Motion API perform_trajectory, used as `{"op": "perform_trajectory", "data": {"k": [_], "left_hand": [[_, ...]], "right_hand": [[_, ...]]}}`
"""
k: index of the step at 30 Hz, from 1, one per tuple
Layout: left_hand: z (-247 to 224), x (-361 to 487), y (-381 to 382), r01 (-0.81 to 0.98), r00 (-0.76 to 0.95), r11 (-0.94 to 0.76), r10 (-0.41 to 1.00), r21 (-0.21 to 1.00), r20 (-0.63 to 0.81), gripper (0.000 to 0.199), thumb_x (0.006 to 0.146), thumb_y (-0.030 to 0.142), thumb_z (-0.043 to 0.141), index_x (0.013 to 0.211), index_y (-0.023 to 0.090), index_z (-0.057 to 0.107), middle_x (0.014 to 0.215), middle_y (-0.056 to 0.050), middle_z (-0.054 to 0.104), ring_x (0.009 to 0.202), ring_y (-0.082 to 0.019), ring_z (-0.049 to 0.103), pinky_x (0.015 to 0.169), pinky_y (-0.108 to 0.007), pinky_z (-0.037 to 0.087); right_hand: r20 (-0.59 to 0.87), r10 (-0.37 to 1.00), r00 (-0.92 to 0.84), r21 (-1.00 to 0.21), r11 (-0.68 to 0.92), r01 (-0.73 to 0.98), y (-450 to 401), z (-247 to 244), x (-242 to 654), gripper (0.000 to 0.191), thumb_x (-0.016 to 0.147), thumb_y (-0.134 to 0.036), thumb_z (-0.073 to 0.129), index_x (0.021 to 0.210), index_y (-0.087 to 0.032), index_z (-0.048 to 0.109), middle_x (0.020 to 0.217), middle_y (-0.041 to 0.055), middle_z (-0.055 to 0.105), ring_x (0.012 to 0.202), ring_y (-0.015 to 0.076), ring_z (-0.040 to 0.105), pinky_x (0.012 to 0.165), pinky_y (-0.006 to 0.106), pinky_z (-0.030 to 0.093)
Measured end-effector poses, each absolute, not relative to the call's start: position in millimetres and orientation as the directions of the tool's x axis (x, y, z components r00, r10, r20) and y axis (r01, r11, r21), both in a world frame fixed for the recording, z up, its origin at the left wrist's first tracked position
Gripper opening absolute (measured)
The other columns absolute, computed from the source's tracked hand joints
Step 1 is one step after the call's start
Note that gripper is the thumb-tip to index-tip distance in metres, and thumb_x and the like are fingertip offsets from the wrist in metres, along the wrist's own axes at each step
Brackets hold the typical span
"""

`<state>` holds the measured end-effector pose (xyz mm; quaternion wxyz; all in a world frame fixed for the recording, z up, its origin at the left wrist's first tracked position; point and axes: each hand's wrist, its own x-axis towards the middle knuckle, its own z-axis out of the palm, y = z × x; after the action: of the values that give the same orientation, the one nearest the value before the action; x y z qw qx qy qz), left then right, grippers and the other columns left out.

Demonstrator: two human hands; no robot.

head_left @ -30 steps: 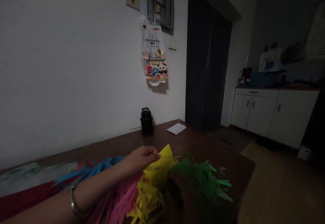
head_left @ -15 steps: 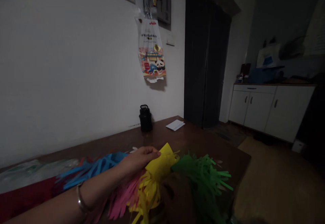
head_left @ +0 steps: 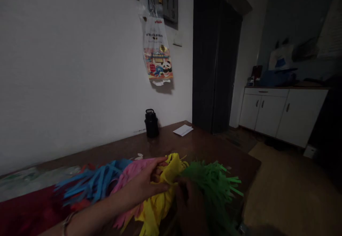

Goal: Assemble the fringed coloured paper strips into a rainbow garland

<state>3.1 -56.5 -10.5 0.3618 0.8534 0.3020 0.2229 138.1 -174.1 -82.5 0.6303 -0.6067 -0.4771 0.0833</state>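
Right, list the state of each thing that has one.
Yellow fringe: bunched
Left hand: touching yellow fringe
Right hand: shadowed, grip unclear
Green fringe: spread
Blue fringe: spread
Pink fringe: partly covered
Bottle: upright
Bag: hanging
Paper: lying flat
Drawer: shut
Cupboard doors: shut

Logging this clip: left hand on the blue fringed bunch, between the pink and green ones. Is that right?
Wrong colour: the head view shows the left hand on the yellow fringed bunch, between the pink bunch and the green bunch.

Bare left forearm (head_left: 103,209), metal bangle (head_left: 66,224), shadowed bare right hand (head_left: 190,202)
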Motion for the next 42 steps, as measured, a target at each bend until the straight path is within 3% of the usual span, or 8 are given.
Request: {"op": "perform_trajectory", "data": {"k": [2, 4, 7, 9, 13, 20, 29, 42], "left_hand": [[-15, -2, -63, 0.351, 0.707, -0.635, 0.661, 0.688, 0.250, 0.068, 0.075, 0.036, 0.068, 0.136, 0.024, 0.042, 0.137, -0.012, 0.055, 0.121, -0.030, 0.054, 0.098, -0.041, 0.046], [-15, -6, -69, 0.322, 0.709, -0.723, 0.612, 0.611, 0.351, 0.046, 0.084, 0.034, 0.057, 0.129, 0.027, 0.050, 0.140, -0.009, 0.052, 0.131, -0.029, 0.044, 0.108, -0.042, 0.036], [-11, -6, -72, 0.279, 0.734, -0.809, 0.527, 0.518, 0.429, 0.023, 0.090, 0.027, 0.045, 0.101, 0.027, 0.065, 0.127, -0.007, 0.058, 0.125, -0.027, 0.049, 0.105, -0.039, 0.037], [-10, -4, -72, 0.264, 0.746, -0.834, 0.494, 0.484, 0.445, 0.024, 0.091, 0.023, 0.042, 0.089, 0.025, 0.066, 0.117, -0.007, 0.060, 0.116, -0.025, 0.055, 0.098, -0.037, 0.042], [-13, -1, -69, 0.245, 0.745, -0.855, 0.467, 0.456, 0.476, 0.023, 0.092, 0.022, 0.041, 0.088, 0.023, 0.064, 0.107, -0.007, 0.062, 0.104, -0.022, 0.059, 0.089, -0.033, 0.046], [-14, -3, -70, 0.213, 0.763, -0.862, 0.441, 0.461, 0.473, 0.021, 0.094, 0.026, 0.044, 0.083, 0.023, 0.061, 0.100, -0.006, 0.063, 0.096, -0.021, 0.059, 0.083, -0.030, 0.047], [-11, 0, -76, 0.191, 0.795, -0.880, 0.399, 0.436, 0.457, 0.020, 0.092, 0.020, 0.043, 0.080, 0.021, 0.059, 0.097, -0.004, 0.060, 0.092, -0.018, 0.059, 0.080, -0.029, 0.046], [-11, 3, -76, 0.189, 0.807, -0.930, 0.330, 0.316, 0.489, 0.019, 0.093, 0.017, 0.042, 0.084, 0.022, 0.058, 0.100, -0.002, 0.059, 0.095, -0.016, 0.060, 0.084, -0.026, 0.047]], "right_hand": [[0.468, 0.706, 0.532, -0.863, 0.234, 0.448, -175, -83, 138, 0.021, 0.094, -0.032, 0.046, 0.089, -0.022, 0.063, 0.086, 0.0046, 0.070, 0.080, 0.0206, 0.067, 0.072, 0.028, 0.050], [0.440, 0.729, 0.524, -0.878, 0.229, 0.420, -175, -83, 138, 0.022, 0.094, -0.034, 0.045, 0.090, -0.022, 0.063, 0.084, 0.0043, 0.069, 0.078, 0.0202, 0.066, 0.070, 0.027, 0.049], [0.422, 0.768, 0.482, -0.882, 0.226, 0.413, -175, -84, 137, 0.026, 0.095, -0.037, 0.043, 0.086, -0.021, 0.062, 0.081, 0.0045, 0.066, 0.076, 0.0199, 0.064, 0.068, 0.027, 0.049], [0.419, 0.771, 0.481, -0.876, 0.203, 0.438, -174, -83, 138, 0.030, 0.095, -0.039, 0.041, 0.081, -0.021, 0.061, 0.080, 0.0054, 0.066, 0.075, 0.0203, 0.063, 0.067, 0.028, 0.048], [0.414, 0.739, 0.531, -0.882, 0.181, 0.436, -175, -82, 143, 0.032, 0.096, -0.038, 0.039, 0.084, -0.020, 0.063, 0.083, 0.0067, 0.068, 0.075, 0.0209, 0.063, 0.067, 0.030, 0.048], [0.474, 0.765, 0.436, -0.834, 0.232, 0.501, -173, -86, 145, 0.017, 0.093, -0.027, 0.052, 0.088, -0.021, 0.067, 0.087, 0.0047, 0.071, 0.083, 0.0203, 0.067, 0.074, 0.031, 0.052], [0.477, 0.819, 0.319, -0.783, 0.231, 0.577, -170, -90, 150, 0.027, 0.096, -0.035, 0.058, 0.117, -0.018, 0.060, 0.118, 0.0078, 0.062, 0.097, 0.0202, 0.064, 0.083, 0.040, 0.055], [0.467, 0.841, 0.272, -0.760, 0.225, 0.609, -172, -88, 146, 0.030, 0.096, -0.034, 0.059, 0.121, -0.017, 0.058, 0.121, 0.0083, 0.060, 0.100, 0.0214, 0.063, 0.084, 0.041, 0.055]]}}
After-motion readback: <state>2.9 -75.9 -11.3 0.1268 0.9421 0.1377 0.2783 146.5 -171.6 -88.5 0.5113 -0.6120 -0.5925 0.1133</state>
